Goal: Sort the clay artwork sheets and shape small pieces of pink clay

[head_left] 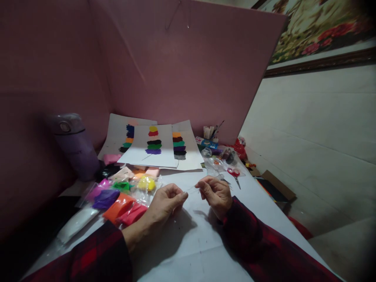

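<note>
Packets [119, 207] left on table [199, 250], bottle [76, 150] farther left; paper sheets [139, 145] behind; scissors [234, 173] right.

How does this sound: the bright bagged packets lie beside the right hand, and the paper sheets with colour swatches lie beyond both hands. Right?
Not quite: the bright bagged packets lie beside the left hand, not the right hand, as the head view shows. The paper sheets with colour swatches do lie beyond both hands.

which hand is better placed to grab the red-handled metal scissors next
Right, probably: the right hand is nearer the red-handled metal scissors, which lie beyond it on its own side. The left hand is farther off, beside the colourful plastic-bagged packets.
</note>
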Demonstrator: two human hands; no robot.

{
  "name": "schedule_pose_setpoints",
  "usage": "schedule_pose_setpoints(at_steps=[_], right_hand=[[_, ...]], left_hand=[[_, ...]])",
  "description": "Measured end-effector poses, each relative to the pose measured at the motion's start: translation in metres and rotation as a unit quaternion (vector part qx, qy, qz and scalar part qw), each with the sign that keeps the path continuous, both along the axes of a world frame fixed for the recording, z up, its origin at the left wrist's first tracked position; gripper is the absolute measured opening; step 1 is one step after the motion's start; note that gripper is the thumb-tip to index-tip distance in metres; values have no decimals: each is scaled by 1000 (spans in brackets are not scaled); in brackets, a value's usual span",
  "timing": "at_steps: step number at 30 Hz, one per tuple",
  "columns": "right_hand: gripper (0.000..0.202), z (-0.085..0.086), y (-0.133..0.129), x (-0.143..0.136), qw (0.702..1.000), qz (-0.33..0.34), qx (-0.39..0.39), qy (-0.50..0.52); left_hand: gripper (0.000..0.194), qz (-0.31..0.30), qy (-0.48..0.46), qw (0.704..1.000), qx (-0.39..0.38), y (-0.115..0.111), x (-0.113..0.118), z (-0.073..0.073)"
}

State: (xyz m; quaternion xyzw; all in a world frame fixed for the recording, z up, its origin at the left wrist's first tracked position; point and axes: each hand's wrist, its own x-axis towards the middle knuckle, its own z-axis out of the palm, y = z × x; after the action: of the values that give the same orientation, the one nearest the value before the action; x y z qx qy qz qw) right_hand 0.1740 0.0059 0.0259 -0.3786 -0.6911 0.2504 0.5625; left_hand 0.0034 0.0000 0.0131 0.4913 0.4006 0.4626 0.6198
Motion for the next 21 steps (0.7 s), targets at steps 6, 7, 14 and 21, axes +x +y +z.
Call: schedule_pose_setpoints(at_steps=[6, 7, 14, 21], right_hand=[[32, 0, 0, 0, 1000, -3, 3, -9], [32, 0, 0, 1, 1000, -2, 4, -10], [32, 0, 0, 0, 1000, -1, 3, -8], [32, -2, 1, 1, 1000, -2, 12, -19]], left_hand=[[44, -2, -10, 1000, -12, 1, 0, -2], [44, -1, -11, 1000, -10, 1, 0, -1], [47, -10, -26, 1000, -11, 1, 1, 0], [41, 7, -6, 1000, -21, 5, -1, -8]])
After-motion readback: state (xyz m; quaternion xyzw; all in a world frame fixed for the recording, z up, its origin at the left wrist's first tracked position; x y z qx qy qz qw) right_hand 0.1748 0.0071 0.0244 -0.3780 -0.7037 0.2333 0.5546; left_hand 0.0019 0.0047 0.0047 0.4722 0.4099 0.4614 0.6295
